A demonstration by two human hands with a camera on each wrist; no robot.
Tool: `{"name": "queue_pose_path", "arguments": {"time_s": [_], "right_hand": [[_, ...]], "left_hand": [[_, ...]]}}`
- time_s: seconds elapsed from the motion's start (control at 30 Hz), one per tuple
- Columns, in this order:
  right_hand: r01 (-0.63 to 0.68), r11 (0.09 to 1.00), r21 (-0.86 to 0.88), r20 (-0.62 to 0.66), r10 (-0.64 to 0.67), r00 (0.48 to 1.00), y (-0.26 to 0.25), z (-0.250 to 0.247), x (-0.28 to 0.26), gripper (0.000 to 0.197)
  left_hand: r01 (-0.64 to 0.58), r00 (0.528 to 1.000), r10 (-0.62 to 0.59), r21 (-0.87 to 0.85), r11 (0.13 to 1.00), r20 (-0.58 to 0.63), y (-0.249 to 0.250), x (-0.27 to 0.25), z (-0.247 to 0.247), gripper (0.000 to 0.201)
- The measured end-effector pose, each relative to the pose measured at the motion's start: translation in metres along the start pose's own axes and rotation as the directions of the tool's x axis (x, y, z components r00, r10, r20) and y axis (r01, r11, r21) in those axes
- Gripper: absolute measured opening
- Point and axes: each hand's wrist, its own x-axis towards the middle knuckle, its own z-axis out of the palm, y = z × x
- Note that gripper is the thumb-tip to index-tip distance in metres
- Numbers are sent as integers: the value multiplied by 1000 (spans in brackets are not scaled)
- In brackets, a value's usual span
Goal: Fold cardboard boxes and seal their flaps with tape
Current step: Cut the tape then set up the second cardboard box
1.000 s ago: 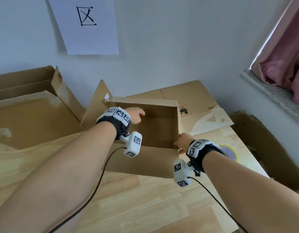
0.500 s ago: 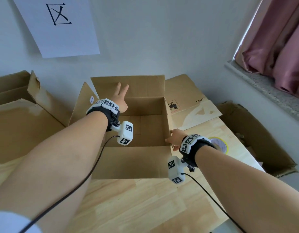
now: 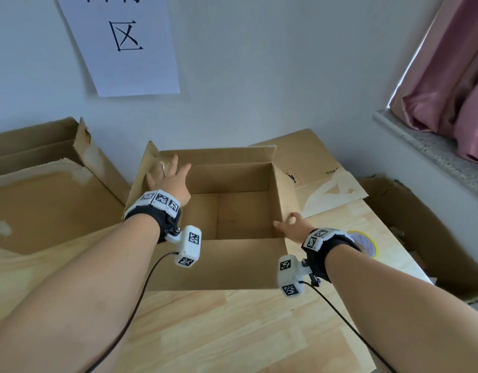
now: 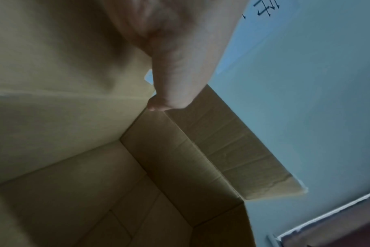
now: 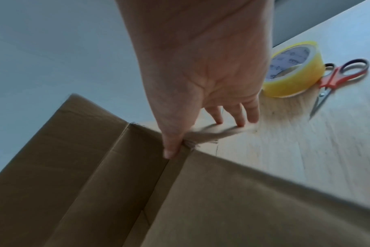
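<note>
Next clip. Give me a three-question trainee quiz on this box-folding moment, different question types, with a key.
1. True or false: the open cardboard box already has tape across its top flaps.
2. Which hand grips the box's right flap? A left hand B right hand
3. Fill in: beside the yellow tape roll on the table lie red-handled ____.

Key: 1 false; 2 B; 3 scissors

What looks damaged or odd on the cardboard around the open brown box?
The flattened brown cardboard sheet right of the open brown cardboard box has pale torn patches where its top layer is ripped away. The box itself looks intact.
</note>
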Motion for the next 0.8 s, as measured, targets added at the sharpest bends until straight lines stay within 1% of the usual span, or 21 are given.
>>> {"name": "queue_pose_path", "arguments": {"time_s": [0.07,0.13,0.2,0.23,0.33,0.4,0.43,0.47,0.5,0.57,0.6,0.63,0.7,0.73,0.8], "right_hand": [[-31,999,41,-64,33,997,5,3,1,81],[-86,994,65,-117,93,989,8,6,4,84],[-155,978,140,-163,177,971,8,6,3,83],[-168,968,188,-193,204,960,7,4,1,81],[-169,957,236,-257,230,939,7,-3,-9,77],[-161,958,237,-328,235,915,9,-10,-16,68],[-152,956,253,-377,242,894,11,-13,-19,61],[-147,957,249,-423,244,873,13,-19,-22,54],[-130,963,238,-442,226,868,14,-25,-27,46],[-71,981,180,-399,139,907,16,-40,-38,28],[-37,980,195,-362,107,926,14,-46,-42,20],[0,970,243,-333,84,939,12,-51,-48,18],[49,934,353,-264,49,963,6,-57,-52,30],[51,903,426,-214,46,976,3,-57,-55,35],[25,858,514,-112,38,993,-3,-57,-61,31]], "left_hand": [[30,999,-29,57,998,-13,-12,-5,4,86],[56,998,-53,87,995,-33,-21,-11,6,85],[83,996,-78,97,992,-52,-28,-18,8,83],[90,995,-84,104,991,-61,-29,-21,9,83],[90,993,-79,126,988,-90,-31,-30,12,80],[89,989,-74,121,989,-126,-28,-35,11,74],[84,987,-68,114,990,-144,-28,-38,10,70],[82,985,-65,101,992,-162,-27,-40,9,68],[82,981,-67,81,993,-181,-27,-43,6,69],[83,974,-73,39,996,-213,-26,-48,1,77],[75,971,-69,20,997,-228,-26,-50,-1,80],[66,969,-66,-7,998,-239,-27,-53,-2,81],[82,971,-101,-98,992,-219,-29,-59,-4,81],[102,973,-129,-144,984,-192,-32,-62,-5,80],[133,976,-160,-176,975,-150,-37,-67,-4,74]]}}
